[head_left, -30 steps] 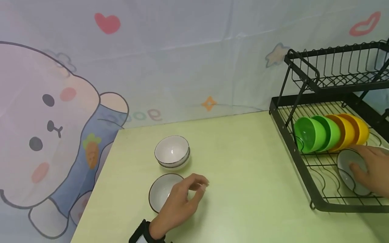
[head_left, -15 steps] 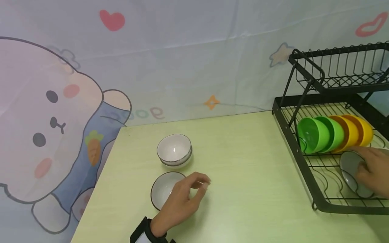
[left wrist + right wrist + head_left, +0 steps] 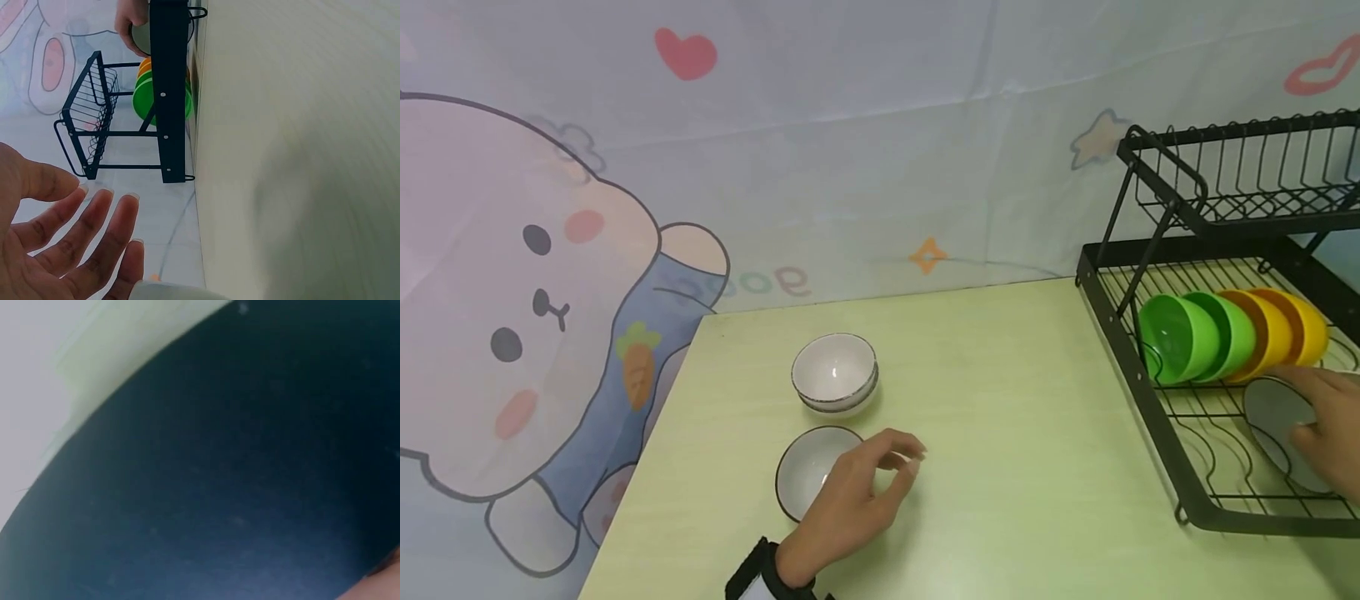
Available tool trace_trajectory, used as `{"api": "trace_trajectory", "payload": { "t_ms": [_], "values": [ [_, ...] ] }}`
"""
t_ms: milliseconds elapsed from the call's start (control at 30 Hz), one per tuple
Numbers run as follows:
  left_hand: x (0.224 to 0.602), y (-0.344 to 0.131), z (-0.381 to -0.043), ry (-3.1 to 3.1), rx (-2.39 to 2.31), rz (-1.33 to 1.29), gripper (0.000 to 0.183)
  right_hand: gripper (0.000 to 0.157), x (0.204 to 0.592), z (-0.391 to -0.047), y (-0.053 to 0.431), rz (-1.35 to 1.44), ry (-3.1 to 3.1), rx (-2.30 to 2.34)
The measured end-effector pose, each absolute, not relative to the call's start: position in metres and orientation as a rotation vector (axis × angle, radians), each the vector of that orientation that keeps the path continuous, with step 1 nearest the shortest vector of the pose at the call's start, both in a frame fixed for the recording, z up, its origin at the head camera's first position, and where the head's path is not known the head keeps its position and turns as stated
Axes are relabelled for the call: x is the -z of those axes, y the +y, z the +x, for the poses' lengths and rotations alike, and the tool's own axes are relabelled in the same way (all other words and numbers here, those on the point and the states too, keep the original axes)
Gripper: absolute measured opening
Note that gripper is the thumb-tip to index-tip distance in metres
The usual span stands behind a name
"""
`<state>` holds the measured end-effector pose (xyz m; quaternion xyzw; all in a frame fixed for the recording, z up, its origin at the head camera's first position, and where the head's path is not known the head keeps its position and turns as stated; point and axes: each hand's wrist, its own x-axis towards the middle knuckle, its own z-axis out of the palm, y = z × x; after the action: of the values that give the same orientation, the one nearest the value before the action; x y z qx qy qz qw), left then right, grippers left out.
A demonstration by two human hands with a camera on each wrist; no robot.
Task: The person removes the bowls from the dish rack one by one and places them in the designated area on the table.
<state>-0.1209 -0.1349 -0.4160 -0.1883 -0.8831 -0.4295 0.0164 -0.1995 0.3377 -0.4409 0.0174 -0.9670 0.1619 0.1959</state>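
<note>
Here's the head view, and your right hand [image 3: 1330,425] has the grey bowl [image 3: 1273,421], thumb inside and fingers over the upper edge, pinching the wall! It's round and smooth, dull grey within, finished with a thin dark rim. You've got it in the lower tier of the black rack [image 3: 1270,523], just in front of the green bowls [image 3: 1198,337] and the yellow bowls [image 3: 1273,333]. It stands on edge, mouth turned left and partly toward you, the rim showing as an oval whose long axis slants from upper left to lower right. Across the surface [image 3: 1000,467], your left hand [image 3: 853,500] grips nothing, fingers loosely bent, covering part of a white bowl [image 3: 808,467], with a white stack [image 3: 835,367] just beyond.

Over to the left wrist: your left fingers curve loosely, each one apart from its neighbour. Beyond them the rack looks turned sideways, and a sliver of the grey bowl peeks out between your right hand and the frame.

On the right wrist, a big dark curved shape [image 3: 206,456] fills most of the view, too close to name for certain, with a bit of skin [image 3: 378,587] in the lower right corner; you can't tell the grip from here.
</note>
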Motion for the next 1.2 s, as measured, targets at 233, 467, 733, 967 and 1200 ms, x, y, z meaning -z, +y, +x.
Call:
{"api": "trace_trajectory", "payload": {
  "t_ms": [233,467,733,967,1200],
  "values": [
    [0.415,-0.136,-0.119,-2.756,1.332,-0.573,0.018,0.069,0.440,-0.197,0.335,0.225,-2.547,-0.449],
    [0.416,-0.136,-0.118,-2.748,1.328,-0.593,0.016,0.069,0.441,-0.197,0.331,0.287,-2.417,-0.401],
    [0.415,-0.135,-0.117,-2.753,1.342,-0.595,0.016,0.061,0.442,-0.191,0.327,0.242,-2.426,-0.453],
    [0.414,-0.135,-0.117,-2.747,1.326,-0.602,0.016,0.064,0.447,-0.187,0.333,0.261,-2.361,-0.559],
    [0.412,-0.134,-0.118,-2.744,1.339,-0.610,0.017,0.066,0.430,-0.191,0.335,0.299,-2.287,-0.606]
  ]
}}
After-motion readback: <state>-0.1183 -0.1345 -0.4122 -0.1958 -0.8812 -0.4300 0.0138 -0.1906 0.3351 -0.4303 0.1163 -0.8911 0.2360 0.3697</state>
